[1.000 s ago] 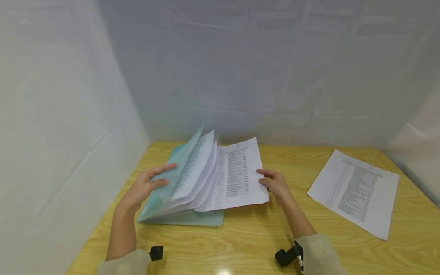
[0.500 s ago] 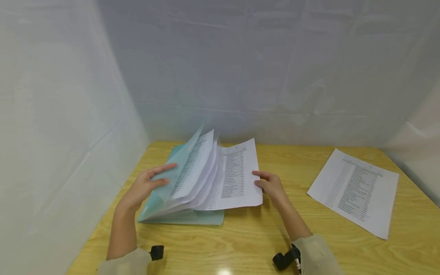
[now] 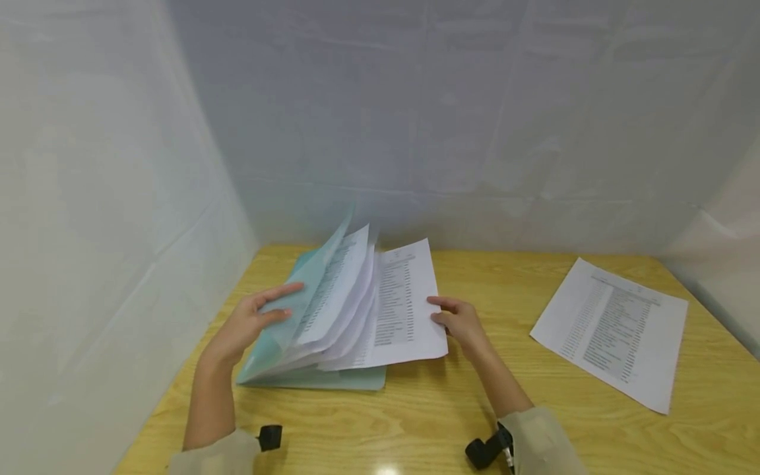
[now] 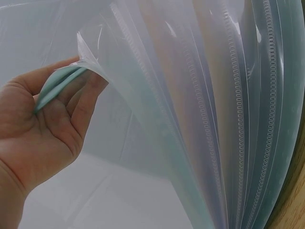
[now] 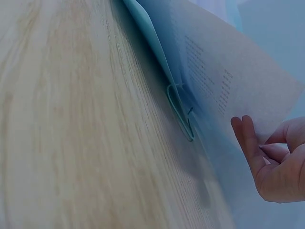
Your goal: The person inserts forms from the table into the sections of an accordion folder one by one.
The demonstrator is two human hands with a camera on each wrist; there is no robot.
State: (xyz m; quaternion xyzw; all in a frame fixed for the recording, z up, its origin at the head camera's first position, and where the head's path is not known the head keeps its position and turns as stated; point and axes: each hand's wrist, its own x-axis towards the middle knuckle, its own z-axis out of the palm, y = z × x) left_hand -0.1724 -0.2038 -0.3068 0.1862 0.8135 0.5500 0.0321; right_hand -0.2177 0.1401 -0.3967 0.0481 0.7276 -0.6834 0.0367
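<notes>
A teal display book [image 3: 356,378] with clear pockets lies at the left of the table, its cover and several leaves fanned upward. My left hand [image 3: 240,326] grips the raised cover, the thumb on one face; in the left wrist view, that hand [image 4: 45,112] pinches the bent cover edge along with clear film, beside the ribbed pockets [image 4: 209,119]. My right hand [image 3: 466,324] pinches the right edge of a printed sheet [image 3: 423,316], whose left part is hidden among the leaves. The right wrist view shows this sheet [image 5: 205,57] slanting above the table, fingers at its edge.
Another printed sheet [image 3: 617,336] lies flat at the right of the wooden table [image 3: 368,432]. White sheeting [image 3: 451,119] hangs behind and along both sides. A black wrist camera [image 3: 483,454] projects near the right sleeve, another [image 3: 270,437] near the left.
My right hand has moved left, carrying the sheet further toward the display book's leaves, so less of the sheet shows. The left hand and the raised cover have stayed in place.
</notes>
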